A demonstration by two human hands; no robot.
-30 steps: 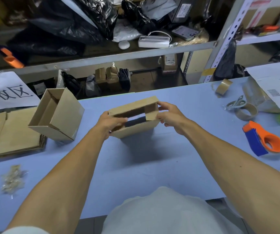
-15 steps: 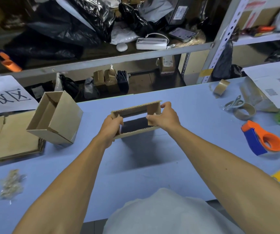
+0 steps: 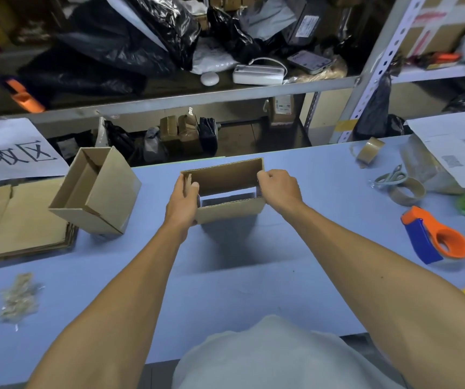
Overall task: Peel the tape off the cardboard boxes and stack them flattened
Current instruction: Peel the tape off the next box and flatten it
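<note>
A small brown cardboard box (image 3: 225, 178), open at top and bottom like a sleeve, is held above the blue table (image 3: 253, 276). My left hand (image 3: 182, 200) grips its left end, thumb inside the wall. My right hand (image 3: 280, 188) grips its right end with fingers curled over the edge. A second open box (image 3: 96, 192) lies tilted at the left. Beside it a stack of flattened cardboard (image 3: 21, 220) lies at the table's left edge.
A crumpled wad of peeled tape (image 3: 18, 297) lies front left. At the right are an orange and blue tape dispenser (image 3: 433, 240), tape rolls (image 3: 408, 190), scissors (image 3: 391, 176) and a paper-covered parcel (image 3: 436, 161). A cluttered shelf (image 3: 197, 91) stands behind the table.
The box has turned upright so its opening faces me and has squared up. My hands have moved a little away from me and regripped its two ends.
</note>
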